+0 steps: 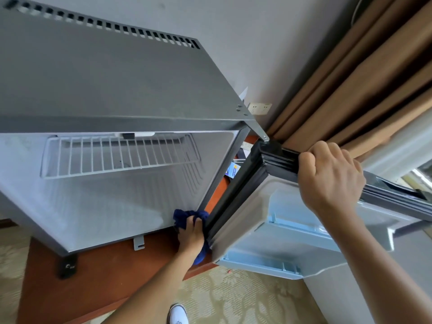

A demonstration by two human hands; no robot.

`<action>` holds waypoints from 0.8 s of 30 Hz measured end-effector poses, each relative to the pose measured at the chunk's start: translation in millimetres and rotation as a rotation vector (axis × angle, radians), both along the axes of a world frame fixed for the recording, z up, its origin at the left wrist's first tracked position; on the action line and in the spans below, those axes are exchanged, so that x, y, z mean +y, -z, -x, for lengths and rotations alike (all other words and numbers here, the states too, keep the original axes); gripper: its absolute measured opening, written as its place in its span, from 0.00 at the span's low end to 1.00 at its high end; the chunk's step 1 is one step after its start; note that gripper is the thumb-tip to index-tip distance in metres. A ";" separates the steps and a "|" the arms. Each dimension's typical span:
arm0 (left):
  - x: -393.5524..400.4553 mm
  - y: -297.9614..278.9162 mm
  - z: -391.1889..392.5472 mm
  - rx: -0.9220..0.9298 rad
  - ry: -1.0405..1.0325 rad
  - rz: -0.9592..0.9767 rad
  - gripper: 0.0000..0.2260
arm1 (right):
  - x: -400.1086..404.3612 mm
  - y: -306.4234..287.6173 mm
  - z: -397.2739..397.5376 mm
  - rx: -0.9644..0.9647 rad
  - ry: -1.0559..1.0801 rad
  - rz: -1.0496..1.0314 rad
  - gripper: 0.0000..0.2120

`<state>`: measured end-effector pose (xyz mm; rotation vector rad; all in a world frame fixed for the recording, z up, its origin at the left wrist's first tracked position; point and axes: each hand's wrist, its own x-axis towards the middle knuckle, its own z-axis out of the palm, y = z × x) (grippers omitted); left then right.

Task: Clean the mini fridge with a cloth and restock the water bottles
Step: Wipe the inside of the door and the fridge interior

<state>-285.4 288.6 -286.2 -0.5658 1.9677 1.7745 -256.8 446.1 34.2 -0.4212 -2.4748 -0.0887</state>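
A grey mini fridge (105, 85) stands open, seen from above. Its white inside holds one wire shelf (119, 155) and no bottles. My left hand (191, 237) grips a dark blue cloth (184, 217) against the lower right corner of the fridge opening, next to the black door seal. The open door (292, 218) swings out to the right, its pale blue door racks bare. My right hand (332, 176) grips the door's top edge. No water bottles are in view.
The fridge sits on a reddish wooden base (98, 272) above patterned carpet (233, 298). Brown curtains (364, 85) hang right of it, with a wall socket (259, 108) behind. My white shoe (178, 314) shows at the bottom edge.
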 end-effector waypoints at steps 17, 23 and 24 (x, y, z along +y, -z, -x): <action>20.3 -175.1 -43.6 0.807 -0.156 0.184 0.25 | -4.6 -4.5 2.7 -0.014 0.023 0.049 0.17; 34.4 -92.8 -56.9 0.390 -0.222 0.174 0.20 | -4.2 -7.5 2.9 -0.057 0.015 0.049 0.18; 31.7 -82.1 -55.3 0.346 -0.230 0.158 0.19 | -5.5 -7.5 3.2 -0.065 0.010 0.049 0.19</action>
